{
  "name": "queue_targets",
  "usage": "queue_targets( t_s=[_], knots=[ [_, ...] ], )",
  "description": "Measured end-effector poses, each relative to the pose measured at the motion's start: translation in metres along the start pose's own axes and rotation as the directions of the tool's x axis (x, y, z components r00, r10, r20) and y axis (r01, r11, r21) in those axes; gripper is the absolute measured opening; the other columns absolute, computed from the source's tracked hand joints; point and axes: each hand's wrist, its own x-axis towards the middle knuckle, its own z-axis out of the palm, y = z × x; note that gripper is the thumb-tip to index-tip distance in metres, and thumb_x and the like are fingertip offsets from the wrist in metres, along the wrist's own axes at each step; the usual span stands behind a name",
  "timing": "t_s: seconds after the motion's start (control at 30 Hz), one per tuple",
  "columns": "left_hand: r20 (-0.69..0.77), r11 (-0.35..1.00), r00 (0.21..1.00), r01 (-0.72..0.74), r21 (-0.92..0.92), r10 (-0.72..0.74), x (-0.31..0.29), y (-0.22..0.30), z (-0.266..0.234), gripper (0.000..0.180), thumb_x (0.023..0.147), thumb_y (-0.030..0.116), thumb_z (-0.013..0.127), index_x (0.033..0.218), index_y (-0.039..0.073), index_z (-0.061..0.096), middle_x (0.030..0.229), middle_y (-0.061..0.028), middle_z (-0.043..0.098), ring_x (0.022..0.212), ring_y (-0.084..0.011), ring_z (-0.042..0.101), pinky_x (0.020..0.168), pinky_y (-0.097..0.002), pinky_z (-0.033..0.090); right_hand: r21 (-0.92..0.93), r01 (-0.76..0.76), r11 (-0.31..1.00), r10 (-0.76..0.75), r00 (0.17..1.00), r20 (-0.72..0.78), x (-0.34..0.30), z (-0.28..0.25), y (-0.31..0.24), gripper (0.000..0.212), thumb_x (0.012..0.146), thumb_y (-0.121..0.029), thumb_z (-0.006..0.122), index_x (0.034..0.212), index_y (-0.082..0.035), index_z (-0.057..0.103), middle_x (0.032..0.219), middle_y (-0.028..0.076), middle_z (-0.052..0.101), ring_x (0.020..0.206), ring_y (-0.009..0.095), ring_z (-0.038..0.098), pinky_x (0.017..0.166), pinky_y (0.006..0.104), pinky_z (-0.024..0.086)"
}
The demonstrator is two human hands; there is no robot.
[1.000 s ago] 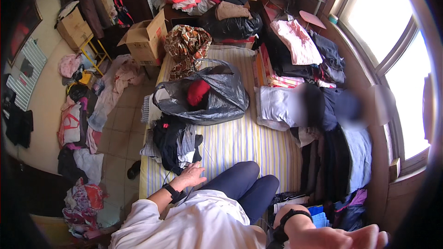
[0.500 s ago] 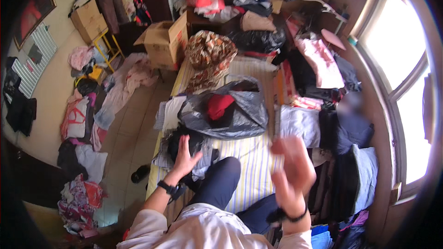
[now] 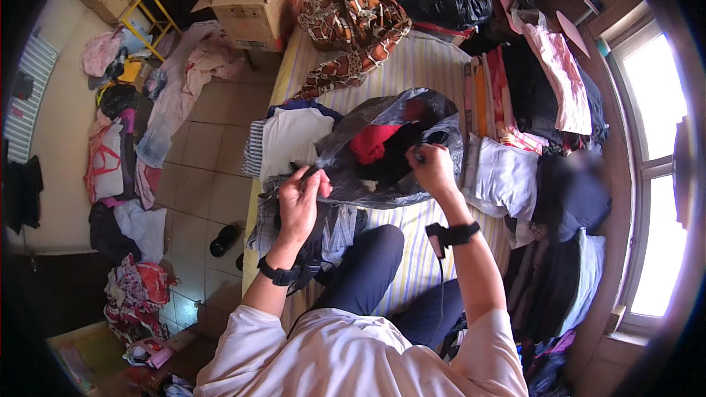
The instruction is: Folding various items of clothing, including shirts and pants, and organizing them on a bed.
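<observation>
A dark, thin plastic bag (image 3: 351,190) lies with its mouth spread on the striped bed. Bunched inside it are a red cloth (image 3: 371,144) and darker items I cannot make out. My left hand (image 3: 298,204) is closed on the bag's near left edge. At the right side of the mouth, my right hand (image 3: 434,170) pinches dark material that looks like the bag's rim. Left of the bag lies a folded white garment (image 3: 294,136) over striped and navy cloth. Under my left hand is a grey plaid garment (image 3: 342,226).
A brown patterned cloth (image 3: 353,22) lies toward the bed's far end, beside an open cardboard box (image 3: 254,11). Folded clothes, including a light grey garment (image 3: 504,176), line the right side. More clothing lies along the left wall. A black shoe (image 3: 224,240) is on the tiled floor (image 3: 206,147).
Both hands have moved to the bag and closed on it; before, they were apart from it with fingers spread. The bag sits a little further right in the view, which has tilted downward.
</observation>
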Motion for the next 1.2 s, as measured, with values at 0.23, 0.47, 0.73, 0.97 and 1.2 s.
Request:
queue_targets(
  t_s=[0.23,0.47,0.73,0.97,1.2],
  knots=[
    [-0.038,0.997,0.998,0.038,-0.062,-0.040,0.009,0.053,0.014,0.018,0.099,0.018,0.054,0.110,0.003,0.056,0.064,0.0052,0.039,0.050,-0.0029,0.031,0.046,-0.0208,0.030,0.758,-0.118,0.641,0.259,0.963,-0.069,-0.045,-0.128,-0.038,0.017,0.096,-0.018,0.059,0.099,-0.002,0.065,0.063,-0.005,0.051,0.052,0.000,0.041,0.047,0.0179,0.031],
    [0.162,0.988,0.981,-0.124,0.091,0.108,0.092,0.114,0.089,0.024,0.099,0.015,0.053,0.117,0.001,0.056,0.070,0.0059,0.039,0.054,-0.0007,0.028,0.047,-0.0178,0.022,0.853,-0.077,0.516,0.171,0.985,-0.014,-0.010,-0.190,-0.032,0.019,0.097,-0.024,0.059,0.099,-0.005,0.061,0.070,-0.005,0.053,0.052,-0.001,0.038,0.046,0.0161,0.028],
    [0.247,0.952,0.966,-0.143,0.271,0.075,0.214,0.138,0.219,0.019,0.096,0.022,0.058,0.099,0.004,0.064,0.068,0.0083,0.046,0.054,0.0013,0.032,0.044,-0.0166,0.024,0.934,-0.123,0.336,0.133,0.988,0.083,0.061,-0.253,-0.014,0.025,0.098,-0.026,0.057,0.091,-0.003,0.056,0.077,0.000,0.056,0.064,0.004,0.047,0.054,0.0184,0.035],
    [0.386,0.853,0.890,-0.387,0.350,0.245,0.282,0.181,0.342,0.033,0.096,0.017,0.060,0.069,0.011,0.042,0.064,0.0093,0.040,0.058,0.0008,0.034,0.048,-0.0202,0.026,0.930,-0.066,0.362,0.111,0.993,0.027,0.085,-0.310,-0.006,0.022,0.097,-0.022,0.059,0.093,-0.001,0.055,0.081,0.003,0.059,0.069,0.009,0.052,0.064,0.0235,0.044],
    [0.439,0.735,0.867,-0.454,0.503,0.235,0.346,0.169,0.418,0.026,0.091,0.018,0.061,0.073,0.000,0.057,0.062,0.0011,0.055,0.059,-0.0058,0.048,0.052,-0.0274,0.040,0.910,-0.087,0.405,0.125,0.991,0.039,0.101,-0.326,0.026,0.015,0.096,-0.015,0.059,0.095,0.001,0.057,0.086,0.006,0.062,0.078,0.013,0.061,0.073,0.0262,0.049]
  ],
)
